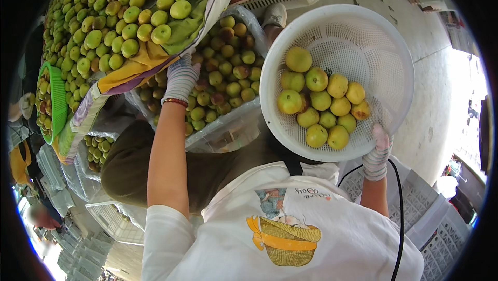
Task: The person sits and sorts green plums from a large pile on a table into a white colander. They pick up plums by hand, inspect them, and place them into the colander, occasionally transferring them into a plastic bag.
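Observation:
My right hand (378,152), in a striped knit glove, grips the near right rim of a white plastic colander (395,59). Round yellow-green fruits (321,100) lie in its bottom, some with brown marks. My left hand (182,75), gloved too, is at the cloth edge (148,67) of the fruit-covered table; its fingertips are partly hidden at the cloth, and whether they grip it is unclear. Beneath that hand is a plastic-lined crate (218,127) of green and reddish-brown fruits (233,72). Many green fruits (132,16) cover the table at the upper left.
A green plastic basket (59,104) of fruits stands at the far left, near another person's gloved hand (27,105). Below it is a lined container of green fruits (98,150). A white crate (116,224) lies at lower left, grey crates (424,211) at lower right. A black cable (402,218) hangs beside my right arm.

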The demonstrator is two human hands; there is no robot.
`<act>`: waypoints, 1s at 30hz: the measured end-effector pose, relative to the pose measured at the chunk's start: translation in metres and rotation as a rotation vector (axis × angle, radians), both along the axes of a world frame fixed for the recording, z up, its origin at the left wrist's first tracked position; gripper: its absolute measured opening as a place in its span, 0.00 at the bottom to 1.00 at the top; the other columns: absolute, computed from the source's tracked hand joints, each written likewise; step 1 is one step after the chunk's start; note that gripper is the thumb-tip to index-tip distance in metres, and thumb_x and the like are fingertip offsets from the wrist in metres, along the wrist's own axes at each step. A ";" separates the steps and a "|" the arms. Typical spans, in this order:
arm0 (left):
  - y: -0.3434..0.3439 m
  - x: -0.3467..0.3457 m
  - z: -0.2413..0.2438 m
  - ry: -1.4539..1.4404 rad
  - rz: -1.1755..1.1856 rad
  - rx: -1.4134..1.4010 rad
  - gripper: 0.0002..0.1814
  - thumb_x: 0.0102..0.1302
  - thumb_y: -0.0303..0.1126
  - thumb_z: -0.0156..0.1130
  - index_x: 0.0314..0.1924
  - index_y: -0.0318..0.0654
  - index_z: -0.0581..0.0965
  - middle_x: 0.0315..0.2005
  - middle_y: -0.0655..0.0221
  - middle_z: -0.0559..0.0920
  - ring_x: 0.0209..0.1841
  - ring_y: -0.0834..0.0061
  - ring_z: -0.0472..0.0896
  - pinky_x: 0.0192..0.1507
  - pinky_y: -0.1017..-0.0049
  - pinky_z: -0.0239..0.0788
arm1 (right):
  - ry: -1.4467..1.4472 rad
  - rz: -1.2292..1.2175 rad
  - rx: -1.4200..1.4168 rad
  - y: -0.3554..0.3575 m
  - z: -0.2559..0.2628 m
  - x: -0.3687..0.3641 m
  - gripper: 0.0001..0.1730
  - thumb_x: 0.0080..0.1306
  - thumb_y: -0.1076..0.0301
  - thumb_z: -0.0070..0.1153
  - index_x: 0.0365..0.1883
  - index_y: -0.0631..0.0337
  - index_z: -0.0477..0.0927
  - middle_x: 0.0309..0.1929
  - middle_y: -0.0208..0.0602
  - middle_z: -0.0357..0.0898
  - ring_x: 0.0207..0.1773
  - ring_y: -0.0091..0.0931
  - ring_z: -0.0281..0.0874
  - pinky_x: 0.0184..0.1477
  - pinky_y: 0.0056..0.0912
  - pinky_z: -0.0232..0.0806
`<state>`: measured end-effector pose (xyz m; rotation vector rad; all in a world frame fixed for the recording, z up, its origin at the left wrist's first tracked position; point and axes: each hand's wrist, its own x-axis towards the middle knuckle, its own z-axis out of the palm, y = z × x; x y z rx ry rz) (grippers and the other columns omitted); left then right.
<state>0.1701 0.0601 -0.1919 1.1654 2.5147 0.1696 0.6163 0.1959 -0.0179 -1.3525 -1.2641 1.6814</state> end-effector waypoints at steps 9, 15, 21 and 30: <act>-0.001 0.001 0.014 0.023 -0.012 -0.024 0.31 0.60 0.41 0.64 0.64 0.46 0.69 0.63 0.56 0.70 0.65 0.54 0.68 0.67 0.60 0.60 | 0.009 -0.003 -0.004 0.000 0.000 -0.002 0.33 0.63 0.59 0.57 0.64 0.67 0.67 0.59 0.44 0.73 0.59 0.36 0.74 0.61 0.42 0.68; 0.003 -0.011 -0.003 -0.016 0.115 -0.013 0.28 0.63 0.48 0.62 0.60 0.46 0.73 0.59 0.55 0.74 0.62 0.56 0.71 0.65 0.62 0.60 | -0.018 -0.021 -0.005 0.000 0.000 0.001 0.33 0.62 0.60 0.57 0.63 0.68 0.68 0.58 0.45 0.74 0.59 0.36 0.74 0.61 0.42 0.68; 0.014 -0.014 0.014 0.068 0.200 -0.245 0.33 0.69 0.55 0.47 0.66 0.41 0.67 0.67 0.55 0.66 0.69 0.54 0.63 0.69 0.60 0.54 | 0.019 -0.029 -0.013 0.000 -0.004 0.002 0.33 0.62 0.60 0.57 0.63 0.70 0.68 0.59 0.46 0.74 0.58 0.36 0.75 0.60 0.43 0.69; 0.006 -0.011 -0.008 0.090 0.011 -0.119 0.26 0.68 0.51 0.50 0.63 0.54 0.72 0.65 0.59 0.70 0.68 0.55 0.64 0.69 0.59 0.52 | 0.024 -0.020 -0.001 -0.003 0.003 -0.006 0.26 0.65 0.63 0.55 0.59 0.69 0.72 0.54 0.42 0.78 0.51 0.31 0.79 0.53 0.35 0.74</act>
